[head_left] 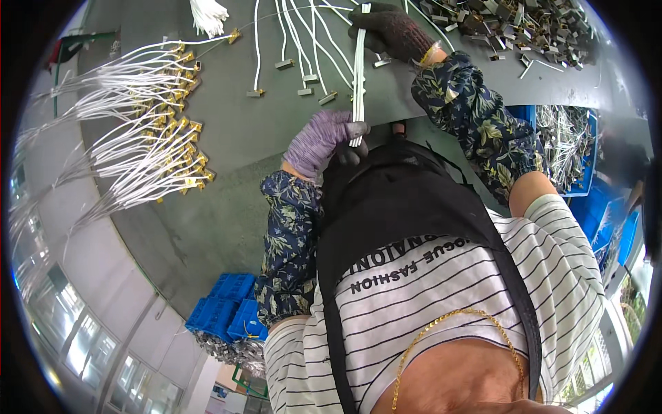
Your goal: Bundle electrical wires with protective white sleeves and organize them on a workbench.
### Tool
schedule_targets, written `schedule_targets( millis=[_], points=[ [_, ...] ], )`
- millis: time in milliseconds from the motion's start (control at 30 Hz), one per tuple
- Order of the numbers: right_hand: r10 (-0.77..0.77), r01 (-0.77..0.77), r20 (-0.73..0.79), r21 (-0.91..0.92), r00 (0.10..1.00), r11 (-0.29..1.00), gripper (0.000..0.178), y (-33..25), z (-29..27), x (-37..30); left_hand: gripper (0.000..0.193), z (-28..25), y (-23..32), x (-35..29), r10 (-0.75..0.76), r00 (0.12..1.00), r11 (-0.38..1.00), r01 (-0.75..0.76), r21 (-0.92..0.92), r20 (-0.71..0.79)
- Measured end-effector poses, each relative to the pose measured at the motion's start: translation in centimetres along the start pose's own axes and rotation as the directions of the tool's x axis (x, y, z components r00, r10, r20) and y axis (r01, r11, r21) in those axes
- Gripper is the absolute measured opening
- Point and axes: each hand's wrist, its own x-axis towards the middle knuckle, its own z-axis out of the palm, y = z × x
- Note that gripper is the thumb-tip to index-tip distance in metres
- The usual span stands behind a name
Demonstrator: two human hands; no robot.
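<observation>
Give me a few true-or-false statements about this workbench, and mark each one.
1. The left hand and right hand grip the same bundle of white wires. True.
2. The left hand wears a purple glove. True.
3. The right hand is bare. False: it wears a dark knitted glove.
4. The fanned-out wires at the left end in gold-coloured terminals. True.
5. The pile of small metal parts lies beside the left hand. False: it lies at the table's far right, beyond the right hand.
</observation>
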Motion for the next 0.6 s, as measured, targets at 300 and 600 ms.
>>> schedule_targets(
  millis=[300,600],
  points=[
    [0.79,-0.603,0.105,0.709,0.604,0.367,0.035,-2.8,-1.2,-2.5,0.03,-2.6,0.5,1.5,0.19,0.954,0.974,-0.213,-0.079,-0.233],
    [0.905,-0.915,-0.399,0.292,0.149,0.279,0.044,-5.4,-3.5,-12.1,0.021,-6.8,3.5,5.0,0.249,0.949,0.963,-0.264,-0.055,-0.191]
  ],
)
